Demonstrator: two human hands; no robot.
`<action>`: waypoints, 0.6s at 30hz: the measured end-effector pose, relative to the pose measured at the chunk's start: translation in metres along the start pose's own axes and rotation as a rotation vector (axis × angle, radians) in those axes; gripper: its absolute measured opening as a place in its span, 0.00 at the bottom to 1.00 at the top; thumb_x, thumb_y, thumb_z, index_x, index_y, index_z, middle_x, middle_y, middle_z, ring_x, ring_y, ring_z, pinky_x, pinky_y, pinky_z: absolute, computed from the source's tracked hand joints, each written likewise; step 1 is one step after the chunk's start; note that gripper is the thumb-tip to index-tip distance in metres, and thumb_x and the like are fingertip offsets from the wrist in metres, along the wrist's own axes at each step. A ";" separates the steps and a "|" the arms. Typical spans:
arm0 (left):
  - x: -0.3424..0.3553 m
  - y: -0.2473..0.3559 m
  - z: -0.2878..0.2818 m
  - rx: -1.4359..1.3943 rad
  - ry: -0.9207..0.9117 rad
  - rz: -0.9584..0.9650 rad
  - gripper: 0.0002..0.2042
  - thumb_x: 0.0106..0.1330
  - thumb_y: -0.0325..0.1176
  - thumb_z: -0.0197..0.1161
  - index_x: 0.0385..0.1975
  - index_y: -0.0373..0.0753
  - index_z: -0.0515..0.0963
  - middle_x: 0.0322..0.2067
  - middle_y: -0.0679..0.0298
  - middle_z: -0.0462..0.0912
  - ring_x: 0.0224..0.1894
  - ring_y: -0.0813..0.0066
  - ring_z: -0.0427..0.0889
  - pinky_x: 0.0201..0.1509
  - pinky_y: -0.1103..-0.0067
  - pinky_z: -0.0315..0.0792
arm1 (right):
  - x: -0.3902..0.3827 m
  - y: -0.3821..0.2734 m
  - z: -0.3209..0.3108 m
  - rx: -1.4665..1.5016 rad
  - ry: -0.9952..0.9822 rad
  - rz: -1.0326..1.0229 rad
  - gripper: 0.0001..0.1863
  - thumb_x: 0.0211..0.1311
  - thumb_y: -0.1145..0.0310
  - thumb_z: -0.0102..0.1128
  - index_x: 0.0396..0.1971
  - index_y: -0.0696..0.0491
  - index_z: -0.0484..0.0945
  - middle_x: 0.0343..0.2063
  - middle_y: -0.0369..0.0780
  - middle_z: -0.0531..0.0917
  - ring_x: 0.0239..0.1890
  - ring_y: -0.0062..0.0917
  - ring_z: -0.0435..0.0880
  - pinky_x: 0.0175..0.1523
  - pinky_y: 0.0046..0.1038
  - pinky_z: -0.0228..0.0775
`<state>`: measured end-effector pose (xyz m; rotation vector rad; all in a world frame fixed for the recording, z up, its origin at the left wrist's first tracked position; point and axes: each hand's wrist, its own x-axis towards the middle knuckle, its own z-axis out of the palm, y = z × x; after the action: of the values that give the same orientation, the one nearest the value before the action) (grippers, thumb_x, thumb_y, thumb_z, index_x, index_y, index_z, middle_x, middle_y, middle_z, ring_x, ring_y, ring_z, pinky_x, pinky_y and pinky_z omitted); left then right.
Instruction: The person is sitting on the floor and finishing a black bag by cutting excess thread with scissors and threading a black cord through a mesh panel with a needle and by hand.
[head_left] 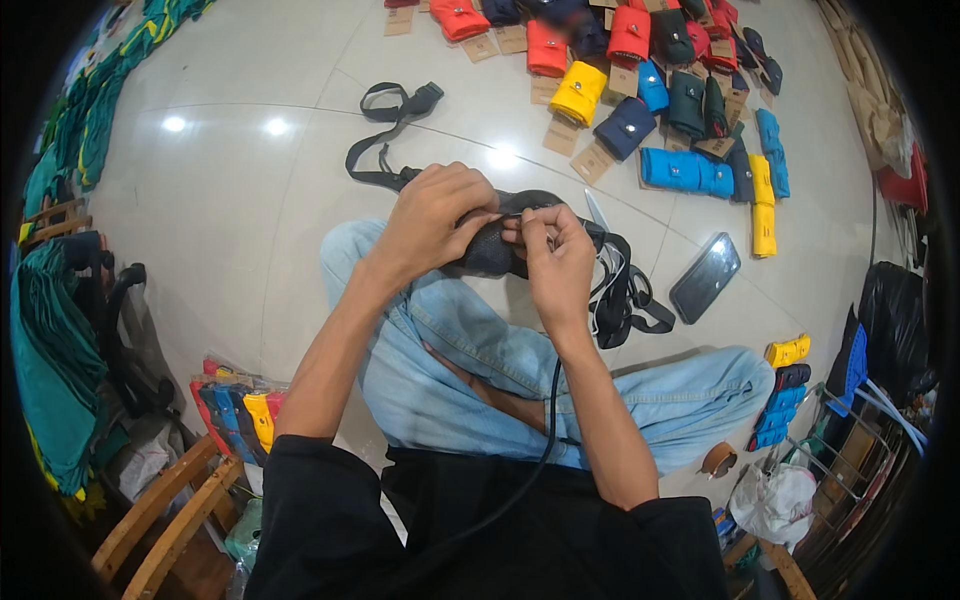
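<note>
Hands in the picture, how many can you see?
2. The left hand is at the left of the black bag, and the right hand is at its right.

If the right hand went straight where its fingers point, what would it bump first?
The right hand would probably meet the black pouch first, maybe even touching it now; depth is unclear.

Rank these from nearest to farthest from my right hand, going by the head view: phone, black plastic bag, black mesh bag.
1. Black mesh bag: right at your right hand, on its left.
2. Phone: on the floor, to the hand's right.
3. Black plastic bag: far right, near the picture's rim.
</note>
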<state>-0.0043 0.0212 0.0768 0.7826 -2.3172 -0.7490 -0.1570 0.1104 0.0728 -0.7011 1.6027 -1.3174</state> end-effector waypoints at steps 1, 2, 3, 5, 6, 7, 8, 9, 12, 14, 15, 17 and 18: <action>0.001 0.004 -0.003 0.010 -0.003 0.037 0.08 0.53 0.24 0.69 0.29 0.39 0.77 0.30 0.64 0.79 0.36 0.63 0.77 0.41 0.71 0.68 | 0.000 0.001 -0.001 0.005 -0.002 0.004 0.10 0.71 0.70 0.58 0.32 0.62 0.77 0.31 0.44 0.87 0.33 0.23 0.87 0.39 0.24 0.77; 0.001 0.008 -0.004 0.019 -0.007 0.075 0.07 0.55 0.25 0.68 0.30 0.39 0.76 0.29 0.64 0.78 0.36 0.63 0.77 0.41 0.71 0.68 | 0.000 0.003 -0.003 0.011 -0.003 0.008 0.10 0.71 0.70 0.58 0.32 0.62 0.77 0.31 0.43 0.87 0.34 0.22 0.87 0.41 0.23 0.77; -0.001 0.010 -0.005 -0.005 -0.037 0.030 0.06 0.56 0.25 0.68 0.30 0.39 0.76 0.30 0.64 0.79 0.36 0.63 0.78 0.42 0.71 0.69 | -0.001 0.005 -0.004 0.016 -0.005 0.012 0.10 0.72 0.70 0.58 0.32 0.62 0.77 0.31 0.43 0.87 0.35 0.21 0.86 0.42 0.23 0.76; -0.006 0.012 -0.009 -0.050 -0.095 -0.061 0.06 0.57 0.25 0.67 0.31 0.38 0.76 0.30 0.63 0.81 0.37 0.62 0.79 0.44 0.71 0.70 | -0.005 0.007 -0.005 0.106 -0.023 0.037 0.10 0.71 0.70 0.58 0.32 0.62 0.77 0.30 0.42 0.87 0.36 0.20 0.85 0.45 0.22 0.76; -0.006 0.010 -0.008 -0.075 -0.071 -0.092 0.05 0.58 0.25 0.67 0.31 0.38 0.76 0.32 0.63 0.82 0.38 0.62 0.79 0.44 0.71 0.70 | -0.007 0.008 -0.005 0.151 -0.032 0.050 0.10 0.71 0.70 0.58 0.32 0.62 0.77 0.30 0.42 0.86 0.37 0.19 0.84 0.46 0.22 0.76; -0.005 0.007 -0.006 -0.100 -0.046 -0.122 0.05 0.59 0.26 0.66 0.31 0.38 0.76 0.33 0.63 0.83 0.39 0.61 0.80 0.45 0.71 0.70 | -0.010 0.009 -0.004 0.144 -0.040 0.011 0.10 0.71 0.70 0.58 0.32 0.62 0.77 0.30 0.42 0.86 0.38 0.19 0.84 0.46 0.22 0.76; -0.004 0.001 -0.003 -0.125 -0.021 -0.150 0.04 0.60 0.26 0.66 0.31 0.37 0.76 0.34 0.63 0.83 0.40 0.61 0.80 0.46 0.71 0.71 | -0.012 0.010 -0.001 0.137 -0.048 -0.029 0.09 0.71 0.70 0.58 0.33 0.61 0.78 0.31 0.41 0.86 0.38 0.18 0.83 0.46 0.22 0.75; -0.006 -0.013 0.006 -0.168 -0.008 -0.177 0.06 0.62 0.25 0.67 0.34 0.36 0.76 0.31 0.65 0.86 0.32 0.73 0.80 0.41 0.76 0.71 | -0.013 0.010 0.002 0.129 -0.056 -0.070 0.09 0.71 0.71 0.58 0.33 0.61 0.78 0.31 0.41 0.86 0.39 0.18 0.83 0.47 0.22 0.75; 0.008 -0.019 -0.007 -0.517 -0.290 -0.609 0.06 0.64 0.27 0.68 0.36 0.34 0.77 0.30 0.66 0.86 0.31 0.83 0.78 0.39 0.81 0.69 | -0.015 0.010 0.008 0.120 -0.023 -0.116 0.09 0.71 0.70 0.58 0.33 0.62 0.78 0.30 0.41 0.86 0.36 0.18 0.83 0.45 0.22 0.76; 0.012 -0.030 -0.010 -0.587 -0.357 -0.647 0.08 0.66 0.32 0.68 0.35 0.33 0.81 0.25 0.71 0.82 0.30 0.88 0.72 0.36 0.84 0.66 | -0.014 0.008 0.008 0.011 -0.024 -0.124 0.09 0.70 0.70 0.59 0.34 0.62 0.78 0.28 0.42 0.86 0.33 0.20 0.84 0.42 0.22 0.77; 0.013 -0.034 -0.010 -0.598 -0.364 -0.656 0.09 0.67 0.34 0.68 0.34 0.33 0.82 0.24 0.72 0.81 0.29 0.88 0.71 0.36 0.84 0.65 | -0.014 0.007 0.009 -0.044 -0.025 -0.129 0.09 0.70 0.70 0.59 0.34 0.62 0.78 0.27 0.42 0.87 0.31 0.21 0.85 0.40 0.23 0.78; 0.021 -0.037 -0.011 -0.553 -0.387 -0.617 0.12 0.67 0.39 0.69 0.30 0.34 0.84 0.22 0.74 0.77 0.27 0.86 0.69 0.35 0.83 0.65 | -0.014 0.009 0.009 -0.148 0.015 -0.198 0.09 0.69 0.70 0.59 0.34 0.62 0.78 0.26 0.44 0.87 0.29 0.25 0.87 0.37 0.26 0.79; 0.023 -0.036 -0.012 -0.531 -0.400 -0.611 0.12 0.67 0.39 0.69 0.31 0.34 0.85 0.22 0.72 0.79 0.28 0.85 0.71 0.36 0.82 0.66 | -0.014 0.010 0.009 -0.200 0.033 -0.232 0.09 0.69 0.70 0.59 0.33 0.61 0.78 0.25 0.45 0.87 0.28 0.28 0.89 0.35 0.27 0.79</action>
<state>0.0005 -0.0225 0.0687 1.1691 -2.0227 -1.8404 -0.1417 0.1208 0.0672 -1.0174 1.7362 -1.3494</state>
